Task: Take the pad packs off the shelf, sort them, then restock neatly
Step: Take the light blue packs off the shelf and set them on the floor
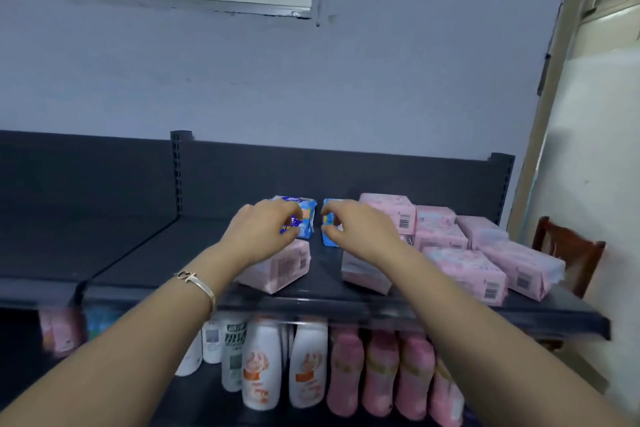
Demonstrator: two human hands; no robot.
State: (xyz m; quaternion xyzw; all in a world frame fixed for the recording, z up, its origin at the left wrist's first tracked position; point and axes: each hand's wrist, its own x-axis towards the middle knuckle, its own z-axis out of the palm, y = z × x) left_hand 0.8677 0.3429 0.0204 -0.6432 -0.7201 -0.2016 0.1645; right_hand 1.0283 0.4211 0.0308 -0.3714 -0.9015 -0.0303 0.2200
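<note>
Dark shelf (156, 246) bears pink pad packs (464, 270), two blue packs (308, 218).

Two blue packs (304, 218), pink packs (464, 270), dark grey shelf (138, 253).

On the dark shelf (145, 253), a left blue pack (306, 217) and a right blue pack (329, 240) stand just apart at twelve o'clock. Two pink packs (280, 270) lie at six, and more pink packs (464, 267) crowd three o'clock.
</note>
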